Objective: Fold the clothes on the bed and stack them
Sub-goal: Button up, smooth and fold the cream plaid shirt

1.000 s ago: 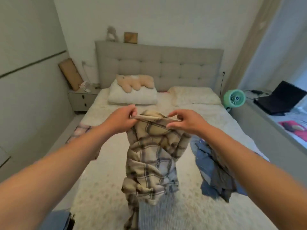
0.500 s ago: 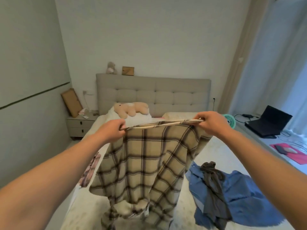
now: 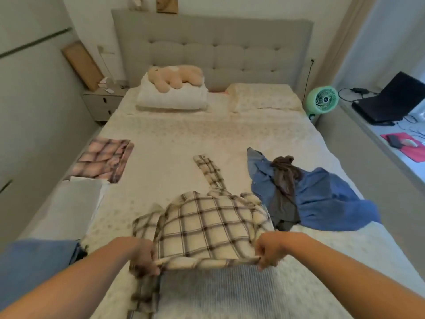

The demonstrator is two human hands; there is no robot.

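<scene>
Two hands, left hand (image 3: 143, 257) and right hand (image 3: 269, 253), fingers clamped on plaid shirt (image 3: 207, 224) hem, no legible writing

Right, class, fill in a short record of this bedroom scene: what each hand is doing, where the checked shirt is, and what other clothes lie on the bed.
left hand: grips the near edge of the checked shirt
right hand: grips the same edge, further right
checked shirt: spread on the bed, one sleeve stretched towards the pillows
unfolded clothes: blue shirt with a dark garment on it, right of the checked shirt
folded clothes: pink checked piece by the bed's left edge
</scene>
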